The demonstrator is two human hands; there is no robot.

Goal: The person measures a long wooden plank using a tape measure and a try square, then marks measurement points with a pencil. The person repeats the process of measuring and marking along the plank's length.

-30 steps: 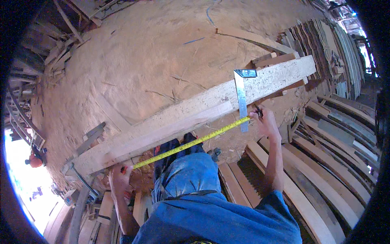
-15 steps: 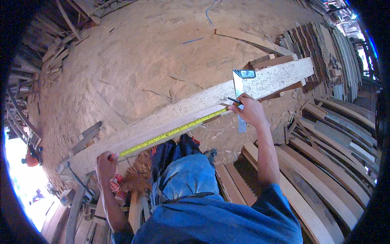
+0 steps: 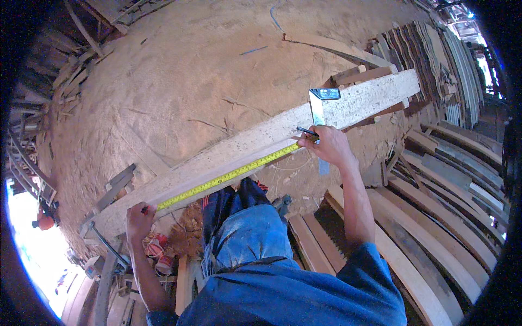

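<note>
A long pale wooden beam (image 3: pixel 375 98) lies at a slant in front of me. Along its near side a yellow tape measure (image 3: pixel 228 175) is stretched between my two hands. My left hand (image 3: pixel 140 219) is closed at the tape's left end; what lies inside the fist is mostly hidden. At the other end, my right hand (image 3: pixel 331 145) pinches the tape near the beam's edge, a dark pencil or pen (image 3: pixel 307 131) sticking out from its fingers. A try square (image 3: pixel 317 111) with a metal blade lies across the beam, passing under or beside that hand.
Stacked boards (image 3: pixel 429 250) fill the right side, and more planks (image 3: pixel 405 51) stand at the far right. A reddish container (image 3: pixel 162 264) sits below my left hand. Scrap timber (image 3: pixel 117 185) lies beyond the beam's left part, on the dusty ground (image 3: pixel 190 70).
My right hand has shifted slightly left along the beam with the tape and pencil, and the pencil lies flatter. My left hand and the try square have barely moved.
</note>
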